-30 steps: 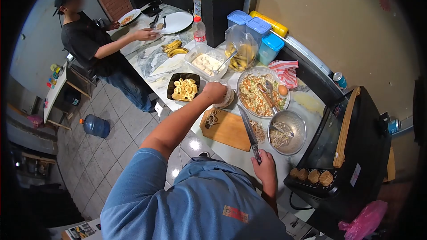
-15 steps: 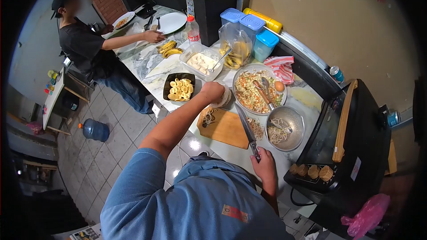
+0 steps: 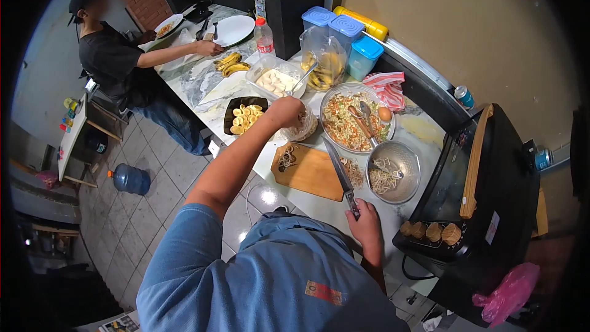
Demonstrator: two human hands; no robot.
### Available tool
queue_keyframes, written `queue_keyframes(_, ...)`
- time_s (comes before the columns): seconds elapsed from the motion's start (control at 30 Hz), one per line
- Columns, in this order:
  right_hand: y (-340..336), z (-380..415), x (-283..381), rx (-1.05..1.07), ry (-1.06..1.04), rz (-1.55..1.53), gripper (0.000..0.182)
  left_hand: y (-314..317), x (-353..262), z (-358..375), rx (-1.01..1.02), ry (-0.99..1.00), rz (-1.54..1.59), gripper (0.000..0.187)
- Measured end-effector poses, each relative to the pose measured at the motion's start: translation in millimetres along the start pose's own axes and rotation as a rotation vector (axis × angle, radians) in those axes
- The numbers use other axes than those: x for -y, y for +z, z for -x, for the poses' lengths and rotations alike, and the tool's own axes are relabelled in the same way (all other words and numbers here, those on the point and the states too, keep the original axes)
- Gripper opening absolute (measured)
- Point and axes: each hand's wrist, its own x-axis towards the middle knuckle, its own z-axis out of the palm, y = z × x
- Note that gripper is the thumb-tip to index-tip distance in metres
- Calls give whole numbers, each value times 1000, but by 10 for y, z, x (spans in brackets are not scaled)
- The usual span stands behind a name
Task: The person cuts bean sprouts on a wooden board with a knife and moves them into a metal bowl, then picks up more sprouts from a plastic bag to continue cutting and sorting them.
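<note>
Marble counter point(image 3: 212, 95) crowded with food: left hand point(image 3: 286, 111) outstretched, gripping a plastic bag point(image 3: 302, 126); right hand point(image 3: 364, 225) clenched on a knife point(image 3: 342, 175) by the cutting board point(image 3: 308, 173).

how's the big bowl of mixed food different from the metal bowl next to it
The big bowl is wider and heaped with orange, green and white mixed food; the metal bowl is smaller, with only a few pale strands at its bottom. The big bowl holds an egg and two utensils; the metal bowl holds neither. It also sits farther from the person. Both are round and rest on the counter.
</note>
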Motion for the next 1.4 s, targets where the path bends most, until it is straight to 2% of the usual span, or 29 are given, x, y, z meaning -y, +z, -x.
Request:
queue_keyframes(0.5,5,15,-1,24,35,-48,46,-320,82,54,-70,79,227,38)
queue_keyframes(0.6,-4,13,11,20,32,-54,46,-448,33,101,-45,53,165,41)
queue_keyframes(1.0,20,39,27,-38,7,-13,43,-660,72,224,-35,6,178,37)
queue_keyframes(1.4,16,57,79,-26,28,-18,44,-881,69,409,-110,-38,251,38)
